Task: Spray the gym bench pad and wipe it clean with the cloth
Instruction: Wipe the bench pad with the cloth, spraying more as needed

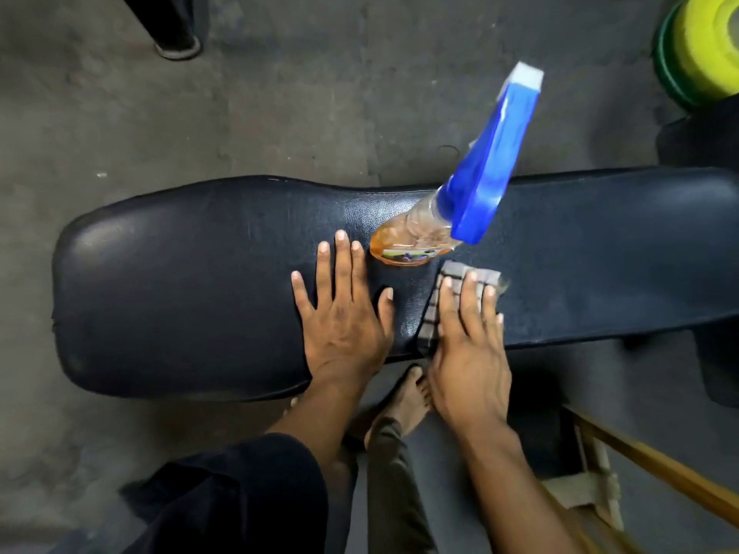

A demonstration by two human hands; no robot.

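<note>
A black padded gym bench pad (180, 273) runs across the view from left to right. A spray bottle (452, 209) with orange liquid and a blue trigger head stands on the pad near its far edge. My left hand (344, 313) lies flat on the pad with fingers spread, holding nothing, just left of the bottle. My right hand (468, 337) presses flat on a grey checked cloth (436, 301) on the pad's near side, right of my left hand. Most of the cloth is hidden under the palm and fingers.
Grey concrete floor (280, 94) surrounds the bench. My bare foot (408, 401) stands below the pad's near edge. A wooden frame (656, 461) is at the lower right. Green and yellow round objects (704, 46) sit at the top right. A dark post base (176, 46) stands top left.
</note>
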